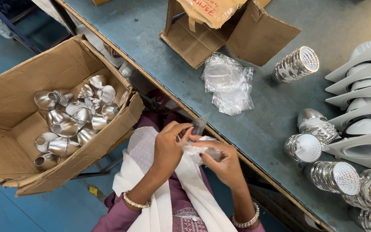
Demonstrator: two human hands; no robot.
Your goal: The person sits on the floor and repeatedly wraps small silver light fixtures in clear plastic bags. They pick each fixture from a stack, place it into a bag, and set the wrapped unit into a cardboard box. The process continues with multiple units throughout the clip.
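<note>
Both hands, left [168, 148] + right [224, 161], pinch clear plastic bag [196, 148] over lap; box w/ silver reflectors [71, 120] left.

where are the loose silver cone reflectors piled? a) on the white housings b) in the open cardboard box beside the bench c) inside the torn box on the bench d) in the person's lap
b: the silver cone reflectors lie heaped in the open cardboard box set off the bench's edge, away from both hands.

bright even overhead light, soft shadows, strong glare on stacked faceted silver metal reflector cups [336, 176] at right, sheen on pile of clear crinkled plastic bags [229, 83], slight wide-angle stretch at edges, hands w/ mild motion blur
</note>
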